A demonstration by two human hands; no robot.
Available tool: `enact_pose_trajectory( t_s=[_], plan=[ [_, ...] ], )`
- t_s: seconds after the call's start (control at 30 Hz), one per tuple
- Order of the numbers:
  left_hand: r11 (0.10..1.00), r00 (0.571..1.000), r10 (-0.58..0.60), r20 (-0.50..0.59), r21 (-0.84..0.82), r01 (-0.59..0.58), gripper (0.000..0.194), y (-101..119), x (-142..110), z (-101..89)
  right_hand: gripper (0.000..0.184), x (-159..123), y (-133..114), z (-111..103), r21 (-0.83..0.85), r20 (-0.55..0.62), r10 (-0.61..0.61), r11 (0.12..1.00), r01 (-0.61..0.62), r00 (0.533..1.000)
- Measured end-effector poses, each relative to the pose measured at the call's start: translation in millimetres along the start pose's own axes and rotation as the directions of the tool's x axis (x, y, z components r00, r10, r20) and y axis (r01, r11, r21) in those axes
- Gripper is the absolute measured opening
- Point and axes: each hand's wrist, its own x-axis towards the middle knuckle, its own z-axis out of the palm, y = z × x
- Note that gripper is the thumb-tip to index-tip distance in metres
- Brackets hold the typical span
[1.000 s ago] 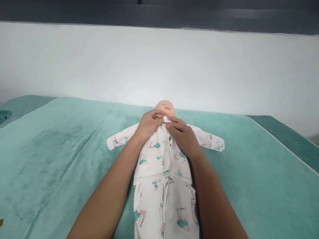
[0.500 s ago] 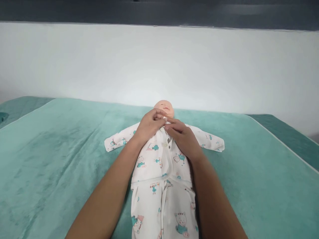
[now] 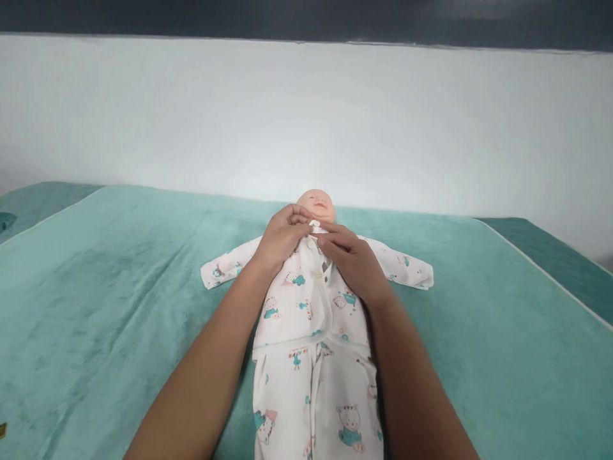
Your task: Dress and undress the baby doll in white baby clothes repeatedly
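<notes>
A baby doll (image 3: 317, 203) lies on its back, its head at the far end. It wears a white baby shirt (image 3: 292, 313) with animal prints, sleeves spread to both sides, over matching trousers (image 3: 282, 402). At the neckline, my left hand (image 3: 286, 235) pinches the shirt's collar edge from the left, fingers bent below the doll's chin. Opposite it, my right hand (image 3: 353, 257) grips the collar from the right with its fingertips. Between the hands shows a small white piece of the collar (image 3: 315, 224). The fingertips partly hide the neckline.
Green plush cloth (image 3: 119, 287) with a pale seam covers the surface beneath the doll. Behind it rises a white wall (image 3: 306, 121) with a dark band (image 3: 306, 22) along the top. A small yellowish tag (image 3: 2, 430) shows at the left edge.
My left fingers have shifted slightly left, away from the right ones, so more of the white collar shows between them. My right hand stays at the neckline. The view has tilted slightly.
</notes>
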Motion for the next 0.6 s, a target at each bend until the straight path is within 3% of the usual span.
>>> enact_pose_trajectory(
  t_s=[0.07, 0.17, 0.3, 0.47, 0.6],
  plan=[
    [1.0, 1.0, 0.008, -0.021, 0.028, -0.007, 0.018, -1, 2, -0.6, 0.016, 0, 1, 0, 0.032, -0.035, 0.026, 0.999, -0.024, 0.999],
    [0.97, 0.996, 0.062, -0.056, 0.239, -0.047, 0.013, -1, 4, -0.9, 0.018, 0, 3, -1, 0.093, -0.129, 0.096, 0.992, -0.085, 0.987],
    [0.836, 0.981, 0.192, -0.017, 0.526, -0.155, 0.02, -2, 2, -0.2, 0.021, -1, -1, -2, 0.064, -0.236, 0.185, 0.983, -0.175, 0.954],
    [0.701, 0.958, 0.288, -0.013, 0.684, -0.201, 0.03, -6, -11, -0.8, 0.022, -8, -16, -2, -0.247, -0.155, 0.142, 0.952, -0.178, 0.978],
    [0.73, 0.95, 0.313, -0.013, 0.643, -0.232, 0.028, -7, -23, -3.1, 0.018, -16, -27, -4, -0.486, -0.057, 0.098, 0.866, -0.114, 0.993]
  ],
)
